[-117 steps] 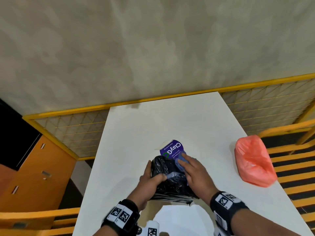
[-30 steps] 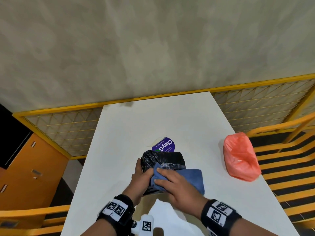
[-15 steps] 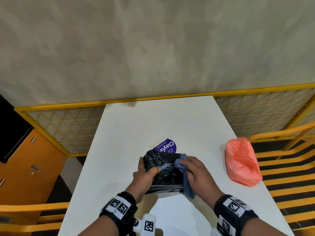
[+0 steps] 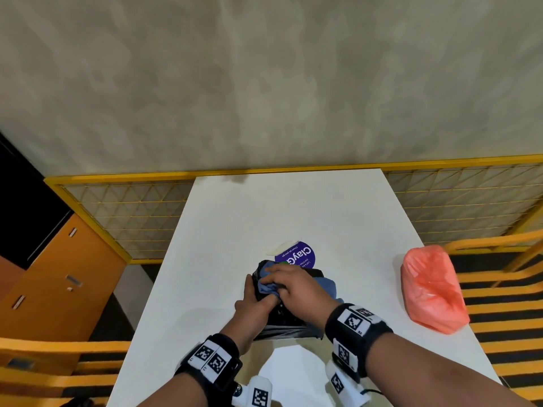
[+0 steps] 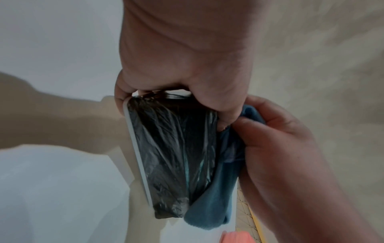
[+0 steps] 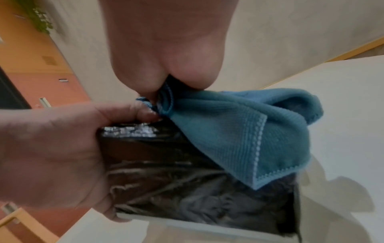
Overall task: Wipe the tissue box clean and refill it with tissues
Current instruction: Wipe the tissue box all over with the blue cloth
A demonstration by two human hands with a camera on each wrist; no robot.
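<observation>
The tissue box, dark and wrapped in crinkled black plastic with a pale rim along its lower edge, stands on the white table near the front edge, right before the person. The left hand clasps its left side, thumb over the top edge and fingers curled round the near corner. The right hand lies on top of the box, fingers clenched on a bunched blue cloth and pressing it against the box's top left part; the rest of the cloth drapes down the right side. Just behind the box lies a purple round label with white lettering. Well apart to the right, near the table's edge, sits a red-orange plastic bag.
</observation>
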